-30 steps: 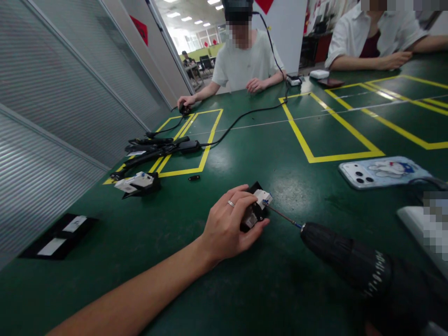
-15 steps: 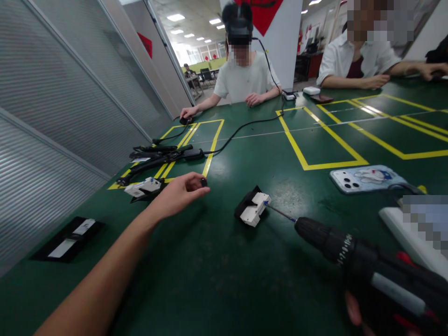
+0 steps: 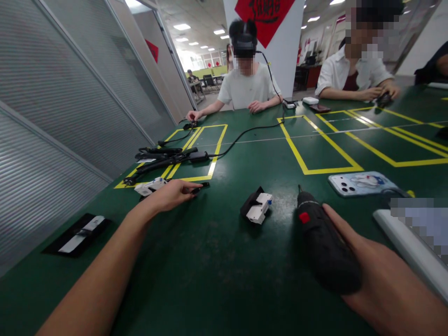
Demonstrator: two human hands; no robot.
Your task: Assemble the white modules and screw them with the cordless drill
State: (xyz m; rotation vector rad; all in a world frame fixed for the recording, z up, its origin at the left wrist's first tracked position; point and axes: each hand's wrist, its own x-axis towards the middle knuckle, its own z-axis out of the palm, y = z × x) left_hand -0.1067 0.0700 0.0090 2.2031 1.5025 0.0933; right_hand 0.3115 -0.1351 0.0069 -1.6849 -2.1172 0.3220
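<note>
My right hand (image 3: 371,261) is wrapped round a black cordless drill (image 3: 324,247) with a red patch on its side. The drill's bit points away from me and touches nothing I can see. A white block (image 3: 259,212) with a blue tip and a black flap lies on the table left of the drill. My left hand (image 3: 171,193) pinches a small black piece (image 3: 201,186) just above the table; its exact kind is unclear. Partly behind that wrist rests a second white block (image 3: 150,185).
A black sheet with white strips (image 3: 82,234) lies at left. Folded black rods (image 3: 161,161) and a cable (image 3: 245,130) stretch behind my left hand. A phone (image 3: 364,183) and a white-edged device (image 3: 395,233) lie at right. Two people sit across the green table (image 3: 210,280).
The drill has swung round and its bit has come away from the white block. The black piece in my left hand has turned. A co-worker at right has lifted a dark object.
</note>
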